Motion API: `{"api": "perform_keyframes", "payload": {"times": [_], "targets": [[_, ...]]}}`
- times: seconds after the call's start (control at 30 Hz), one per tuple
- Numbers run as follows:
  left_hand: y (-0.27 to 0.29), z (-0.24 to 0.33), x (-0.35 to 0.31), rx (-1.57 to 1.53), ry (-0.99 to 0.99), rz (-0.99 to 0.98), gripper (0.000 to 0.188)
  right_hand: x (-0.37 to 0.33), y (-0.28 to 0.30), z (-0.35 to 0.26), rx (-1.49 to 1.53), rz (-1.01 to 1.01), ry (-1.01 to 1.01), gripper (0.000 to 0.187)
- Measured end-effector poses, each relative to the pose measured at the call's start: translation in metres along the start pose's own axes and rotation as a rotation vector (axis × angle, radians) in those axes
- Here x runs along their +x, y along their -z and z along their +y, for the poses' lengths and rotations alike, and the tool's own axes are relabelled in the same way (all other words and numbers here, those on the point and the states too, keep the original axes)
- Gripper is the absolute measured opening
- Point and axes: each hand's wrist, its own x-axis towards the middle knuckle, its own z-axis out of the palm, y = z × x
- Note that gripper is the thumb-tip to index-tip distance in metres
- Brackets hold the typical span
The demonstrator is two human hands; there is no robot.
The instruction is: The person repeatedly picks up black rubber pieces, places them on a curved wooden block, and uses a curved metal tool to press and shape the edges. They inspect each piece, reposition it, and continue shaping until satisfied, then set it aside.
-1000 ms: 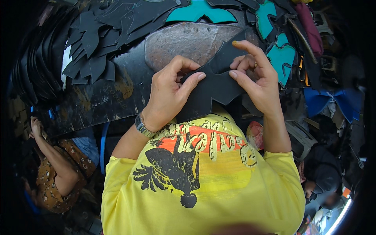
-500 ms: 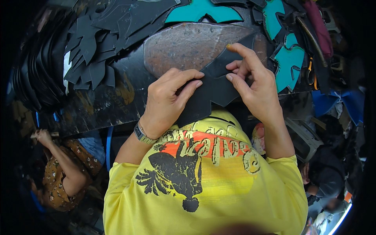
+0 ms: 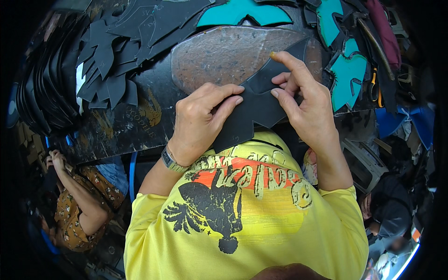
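A flat black leather-like piece [image 3: 249, 114] with a pointed tip and a notched lower edge lies partly over a smooth brown slab [image 3: 214, 56]. A seam or fold line crosses it between my hands. My left hand [image 3: 203, 112] pinches its left edge between thumb and forefinger. At the right edge, my right hand [image 3: 305, 100] has its thumb and curled fingers on the piece. Its forefinger is stretched up toward the tip, with a yellowish smear at the fingertip. The near end of the piece hangs over the table edge against my yellow shirt.
Cut black pieces [image 3: 105, 51] are heaped at the far left, beside a stack of curved black sheets [image 3: 46, 79]. Teal pieces [image 3: 347, 72] lie right and at the back. Orange-handled scissors [image 3: 374, 84] sit at the right edge. A person in a floral top [image 3: 79, 210] works at left.
My hands keep almost the same hold on the black piece. The view has shifted slightly. At left, the other person's hands have moved a little.
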Motion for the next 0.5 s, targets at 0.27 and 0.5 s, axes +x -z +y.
{"api": "perform_keyframes", "payload": {"times": [0.27, 0.5], "targets": [[-0.0021, -0.0014, 0.0000, 0.058, -0.009, -0.006, 0.016, 0.0000, -0.0028, -0.0009, -0.007, 0.011, -0.028, 0.065], [-0.0028, 0.0032, 0.0013, 0.172, -0.021, -0.058, 0.019, 0.0029, -0.0034, -0.0004, -0.031, 0.018, -0.043, 0.068]]}}
